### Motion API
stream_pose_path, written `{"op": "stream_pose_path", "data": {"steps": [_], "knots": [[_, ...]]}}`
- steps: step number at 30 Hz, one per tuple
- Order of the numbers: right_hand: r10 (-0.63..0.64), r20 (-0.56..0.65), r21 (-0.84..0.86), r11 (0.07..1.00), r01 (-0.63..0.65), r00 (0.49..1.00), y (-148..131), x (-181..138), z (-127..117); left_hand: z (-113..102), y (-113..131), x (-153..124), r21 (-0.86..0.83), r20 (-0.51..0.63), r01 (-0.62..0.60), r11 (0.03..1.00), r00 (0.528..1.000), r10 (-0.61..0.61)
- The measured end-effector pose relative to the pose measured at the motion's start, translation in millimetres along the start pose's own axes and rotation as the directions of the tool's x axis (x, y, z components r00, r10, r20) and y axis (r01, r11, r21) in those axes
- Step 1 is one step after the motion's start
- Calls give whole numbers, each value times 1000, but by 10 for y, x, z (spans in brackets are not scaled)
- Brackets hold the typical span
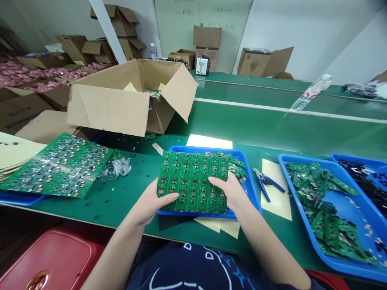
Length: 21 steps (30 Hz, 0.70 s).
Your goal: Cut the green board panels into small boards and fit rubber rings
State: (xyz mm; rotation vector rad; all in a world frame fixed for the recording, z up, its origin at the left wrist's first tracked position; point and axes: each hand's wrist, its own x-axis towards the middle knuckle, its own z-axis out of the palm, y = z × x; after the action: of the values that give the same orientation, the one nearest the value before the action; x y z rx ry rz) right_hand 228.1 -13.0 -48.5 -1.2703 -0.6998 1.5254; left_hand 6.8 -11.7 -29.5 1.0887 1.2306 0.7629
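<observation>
A green circuit board panel (193,183), marked into narrow strips with small components, is held over a blue tray (252,189). My left hand (154,201) grips its left edge with the thumb on top. On the opposite edge, my right hand (231,191) has its thumb laid across the face; the fingers of both hands are hidden beneath. Small separated boards (238,167) show in the tray behind the panel. Blue-handled pliers (267,183) lie to the right, partly on a sheet of yellowish paper (278,205).
More board panels (60,165) are stacked at the left. An open cardboard box (109,106) stands behind them. On the right, a blue tray (302,213) holds many small boards, beside another tray (335,157) with black parts. A plastic bottle (311,94) stands farther back. A red stool (57,257) is lower left.
</observation>
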Motion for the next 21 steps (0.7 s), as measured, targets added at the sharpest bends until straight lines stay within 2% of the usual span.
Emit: {"op": "stream_pose_path", "data": {"steps": [4,10,15,18,21], "knots": [[-57,-5,-33,998,57,998,-1,-2,42,49,-15,-3,66,-106,-36,997,993,43],[-204,-46,-115,973,198,978,59,11,106,73,-48,8,270,-232,-75,960,962,141],[-303,-128,-293,921,256,944,85,-6,199,139,-64,27,398,-352,-83,914,906,236],[-314,-234,-243,935,257,920,34,34,113,29,-16,46,423,-349,-65,904,909,228],[-309,-383,-98,951,295,871,-48,112,-48,-129,21,94,409,-335,-34,912,924,185]]}}
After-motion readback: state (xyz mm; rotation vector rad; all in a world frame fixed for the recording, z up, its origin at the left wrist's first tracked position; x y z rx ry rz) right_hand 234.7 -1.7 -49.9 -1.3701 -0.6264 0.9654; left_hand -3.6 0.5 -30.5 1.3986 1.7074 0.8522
